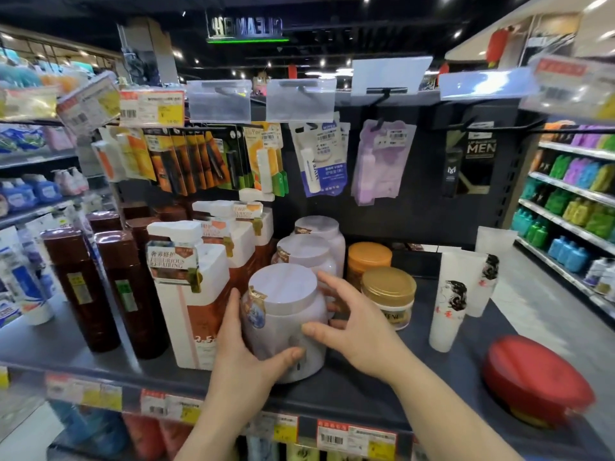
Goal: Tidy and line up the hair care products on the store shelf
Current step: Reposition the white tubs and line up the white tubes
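Right now your left hand point(244, 357) and right hand point(352, 331) both grasp the front lilac jar point(286, 322), hiding its label; shelf edge point(233, 392) just before it, bare shelf to its right.

A store aisle under a dark ceiling point(382, 34) dotted with small spotlights. At 12 o'clock hangs a mirrored sign point(245, 26) with a green strip below. A black pegboard point(416, 181) fills the centre. Shelving point(572, 191) of bright bottles runs at 3 o'clock; more shelves point(36, 161) stand at 9. Pale floor point(545, 307) shows at 4.
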{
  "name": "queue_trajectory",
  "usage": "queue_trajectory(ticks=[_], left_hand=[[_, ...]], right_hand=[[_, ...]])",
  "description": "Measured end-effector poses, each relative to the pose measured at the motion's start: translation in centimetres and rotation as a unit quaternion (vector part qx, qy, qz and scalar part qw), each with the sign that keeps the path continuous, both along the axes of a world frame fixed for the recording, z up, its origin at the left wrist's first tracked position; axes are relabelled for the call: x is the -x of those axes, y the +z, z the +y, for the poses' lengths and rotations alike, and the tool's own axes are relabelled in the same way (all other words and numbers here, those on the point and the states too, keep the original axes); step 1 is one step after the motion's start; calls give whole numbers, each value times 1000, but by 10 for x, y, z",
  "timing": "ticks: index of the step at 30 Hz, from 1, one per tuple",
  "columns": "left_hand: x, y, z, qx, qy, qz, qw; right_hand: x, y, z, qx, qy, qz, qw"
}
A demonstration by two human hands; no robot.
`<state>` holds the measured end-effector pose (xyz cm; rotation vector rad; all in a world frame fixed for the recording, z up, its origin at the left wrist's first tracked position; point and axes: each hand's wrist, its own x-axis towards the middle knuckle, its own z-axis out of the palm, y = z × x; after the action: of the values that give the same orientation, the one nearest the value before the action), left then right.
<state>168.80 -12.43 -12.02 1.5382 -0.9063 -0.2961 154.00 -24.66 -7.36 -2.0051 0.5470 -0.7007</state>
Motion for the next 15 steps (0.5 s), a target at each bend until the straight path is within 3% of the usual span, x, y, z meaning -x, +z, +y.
queue_trajectory(ticks=[5,10,12,15], left_hand=[[32,24,1,104,137,-153,973],[81,45,-27,213,89,-277,933],[98,43,-39,218,57,-288,931],[115,33,-56,163,-13,-226,960]], right_hand=[[37,1,2,0,-116,-83,990],[84,16,-5,42,-207,-153,965],[105,18,-13,61,-268,-186,943],[130,18,-32,76,-358,-189,911]])
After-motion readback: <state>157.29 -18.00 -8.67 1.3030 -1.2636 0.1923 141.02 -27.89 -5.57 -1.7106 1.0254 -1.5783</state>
